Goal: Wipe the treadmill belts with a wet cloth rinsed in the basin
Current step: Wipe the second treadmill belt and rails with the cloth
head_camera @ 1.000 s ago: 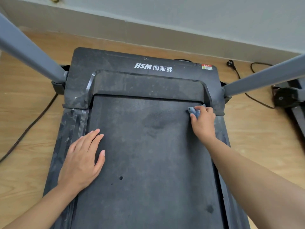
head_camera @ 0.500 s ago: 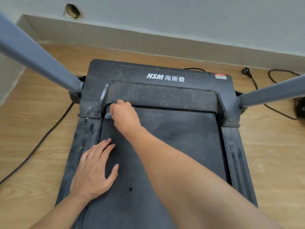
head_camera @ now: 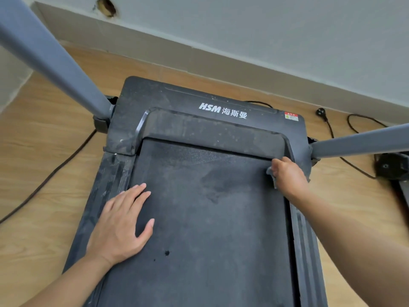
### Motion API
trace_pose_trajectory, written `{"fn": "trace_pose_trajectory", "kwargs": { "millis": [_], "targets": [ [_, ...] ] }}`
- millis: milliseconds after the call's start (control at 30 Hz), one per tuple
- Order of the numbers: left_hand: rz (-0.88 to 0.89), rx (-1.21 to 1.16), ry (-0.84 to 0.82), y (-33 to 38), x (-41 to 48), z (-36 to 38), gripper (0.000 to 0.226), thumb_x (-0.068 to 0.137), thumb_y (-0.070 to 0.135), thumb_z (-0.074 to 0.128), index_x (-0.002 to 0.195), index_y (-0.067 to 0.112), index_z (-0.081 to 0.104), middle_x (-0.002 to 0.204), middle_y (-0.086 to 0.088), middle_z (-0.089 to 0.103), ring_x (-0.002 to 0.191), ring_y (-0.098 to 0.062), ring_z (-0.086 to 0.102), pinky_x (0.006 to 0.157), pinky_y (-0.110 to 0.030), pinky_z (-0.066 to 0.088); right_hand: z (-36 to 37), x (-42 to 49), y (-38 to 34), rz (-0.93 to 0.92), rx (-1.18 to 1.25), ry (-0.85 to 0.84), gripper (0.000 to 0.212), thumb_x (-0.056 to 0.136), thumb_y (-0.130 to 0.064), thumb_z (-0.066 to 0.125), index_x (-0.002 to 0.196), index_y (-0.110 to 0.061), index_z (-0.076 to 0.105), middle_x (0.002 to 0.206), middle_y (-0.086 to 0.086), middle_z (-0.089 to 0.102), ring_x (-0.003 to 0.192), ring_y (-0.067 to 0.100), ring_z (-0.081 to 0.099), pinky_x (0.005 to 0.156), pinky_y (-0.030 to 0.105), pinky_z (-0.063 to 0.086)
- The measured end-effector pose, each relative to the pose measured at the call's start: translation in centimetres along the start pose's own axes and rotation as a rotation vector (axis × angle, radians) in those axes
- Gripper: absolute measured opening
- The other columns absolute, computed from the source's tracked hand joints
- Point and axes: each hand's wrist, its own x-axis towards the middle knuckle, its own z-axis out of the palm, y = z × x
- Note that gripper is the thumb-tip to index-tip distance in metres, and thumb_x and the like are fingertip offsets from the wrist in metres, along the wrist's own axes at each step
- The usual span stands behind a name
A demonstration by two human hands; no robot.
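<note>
Left hand (head_camera: pixel 120 224) flat, right hand (head_camera: pixel 287 176) curled.

I see only a scrap of the grey-blue wet cloth (head_camera: pixel 271 173); the rest is bunched under the right hand (head_camera: pixel 288 177), whose fingertips curl out of sight. The left hand (head_camera: pixel 120 222) covers a patch of the black textured treadmill belt (head_camera: pixel 210 218), which runs off the bottom edge. Both grey metal uprights (head_camera: pixel 51 60) are cut by the frame. The red-and-yellow warning sticker (head_camera: pixel 291 116) is too small to read. A black object (head_camera: pixel 390 167) at the right edge is blurred and cropped.
</note>
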Motion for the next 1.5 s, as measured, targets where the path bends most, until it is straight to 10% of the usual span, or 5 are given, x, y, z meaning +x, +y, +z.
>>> {"fn": "trace_pose_trajectory", "kwargs": {
  "millis": [200, 433, 900, 1200, 1500],
  "targets": [
    [0.014, -0.005, -0.012, 0.0, 0.0, -0.2, 0.069, 0.095, 0.052, 0.057, 0.154, 0.015, 0.051, 0.168, 0.001, 0.036, 0.156, -0.018, 0.034, 0.127, -0.042, 0.028, 0.9, -0.3, -11.3, -0.018, 0.330, 0.136, 0.009, 0.095, -0.008, 0.062, 0.088, -0.011, 0.067, 0.086, 0.002, 0.049, 0.065, 0.019, 0.054, 0.055, 0.021, 0.031],
    [0.028, -0.069, 0.029, -0.1, 0.1, -0.4, 0.065, 0.093, 0.047, 0.060, 0.150, 0.014, 0.054, 0.164, -0.001, 0.040, 0.152, -0.020, 0.039, 0.125, -0.042, 0.029, 2.5, 4.2, -33.2, -0.466, 0.364, 0.039, 0.009, 0.086, -0.003, 0.070, 0.082, -0.011, 0.067, 0.086, 0.005, 0.053, 0.076, 0.035, 0.058, 0.063, 0.042, 0.049],
    [-0.093, -0.349, 0.285, -0.6, -0.7, -1.9, 0.009, 0.097, 0.019, 0.048, 0.090, 0.013, 0.052, 0.089, 0.002, 0.049, 0.083, -0.020, 0.045, 0.076, -0.043, 0.045, 4.8, -7.5, -29.8, -0.860, 0.223, -0.222, 0.016, 0.085, -0.006, 0.068, 0.084, -0.021, 0.063, 0.089, -0.004, 0.051, 0.079, 0.022, 0.053, 0.062, 0.045, 0.054],
    [-0.127, -0.283, 0.349, -2.3, -5.8, -0.8, 0.017, 0.099, 0.014, 0.045, 0.083, 0.014, 0.051, 0.077, 0.004, 0.049, 0.070, -0.020, 0.044, 0.066, -0.044, 0.043, 2.7, 3.0, -33.2, -0.408, 0.304, 0.065, 0.012, 0.085, -0.001, 0.059, 0.084, -0.012, 0.062, 0.092, 0.006, 0.053, 0.086, 0.035, 0.058, 0.067, 0.038, 0.049],
    [-0.349, -0.275, 0.478, -2.9, -6.0, -0.1, 0.020, 0.106, 0.014, 0.037, 0.092, 0.014, 0.052, 0.086, 0.003, 0.048, 0.076, -0.023, 0.043, 0.071, -0.040, 0.037, 8.1, -15.7, -29.8, -0.865, 0.345, -0.120, 0.013, 0.094, -0.015, 0.041, 0.088, -0.022, 0.051, 0.100, -0.003, 0.049, 0.087, 0.023, 0.043, 0.065, 0.045, 0.051]
  ]
}}
